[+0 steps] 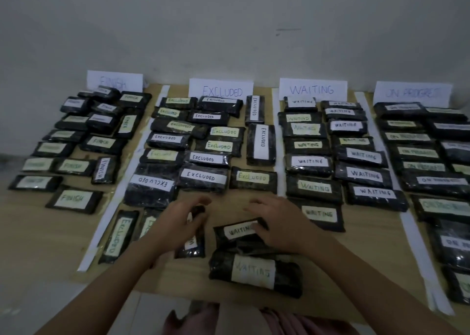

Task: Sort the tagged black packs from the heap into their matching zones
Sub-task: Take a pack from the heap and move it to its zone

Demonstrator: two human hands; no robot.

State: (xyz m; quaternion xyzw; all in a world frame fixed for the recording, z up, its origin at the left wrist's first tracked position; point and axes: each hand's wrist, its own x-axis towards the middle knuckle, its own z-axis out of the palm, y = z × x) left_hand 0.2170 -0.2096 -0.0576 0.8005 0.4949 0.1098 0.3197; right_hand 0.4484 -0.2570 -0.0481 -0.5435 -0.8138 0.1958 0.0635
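The heap near the table's front edge is down to a few black packs. One tagged WAITING [235, 231] lies across another, larger WAITING pack [254, 273]. A third pack [191, 245] stands lengthwise to their left, its tag mostly hidden. My left hand [180, 222] holds this pack's far end between thumb and forefinger. My right hand [277, 225] arches over the upper WAITING pack, thumb touching its tag, fingers spread above its far edge. Zone signs stand at the back: FINISH [115, 81], EXCLUDED [221, 90], WAITING [312, 89], ON PROGRESS [412, 93].
Rows of sorted packs fill all four zones on the wooden table [38, 233]. White paper strips [112, 202] [417, 235] divide the zones. A grey wall closes the back. The nearest placed packs are EXCLUDED [118, 235] and WAITING [320, 214].
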